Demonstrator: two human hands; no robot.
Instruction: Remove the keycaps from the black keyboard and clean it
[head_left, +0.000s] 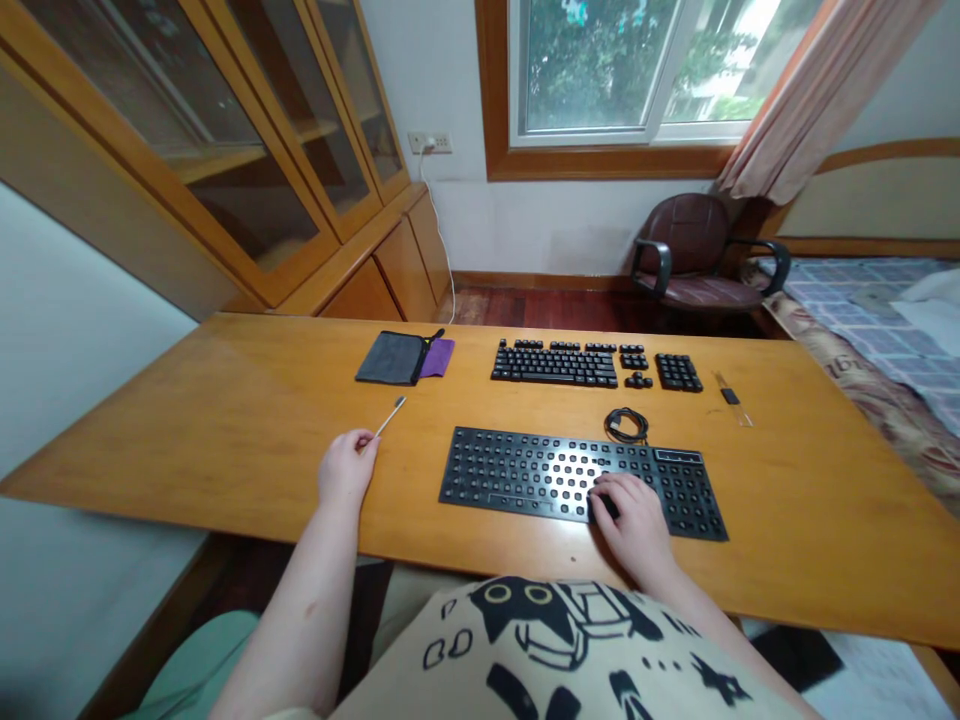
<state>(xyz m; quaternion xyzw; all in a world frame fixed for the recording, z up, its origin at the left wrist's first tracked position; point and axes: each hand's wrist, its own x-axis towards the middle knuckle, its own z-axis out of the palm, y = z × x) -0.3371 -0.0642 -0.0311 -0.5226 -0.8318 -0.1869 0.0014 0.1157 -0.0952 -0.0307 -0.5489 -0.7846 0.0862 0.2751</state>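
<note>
Near the table's left-middle, my left hand [349, 465] pinches the thin white handle of a small brush [390, 415], whose dark head points away from me. To its right lies a black keyboard [517, 470] stripped of its keycaps, its rows of bare switches showing. My right hand [634, 520] rests on the lower part of this keyboard, right of the middle. Its fingers are bent, with a gap between thumb and forefinger. Behind the keyboard, its black cable [626, 425] lies coiled.
Black keycaps [555, 365] are laid out in keyboard order at the table's far side. A grey zip pouch [391, 358] with a purple cloth [438, 358] lies far left. A wire keycap puller [730, 397] lies right. Beyond the table [187, 430] stands a chair [694, 250].
</note>
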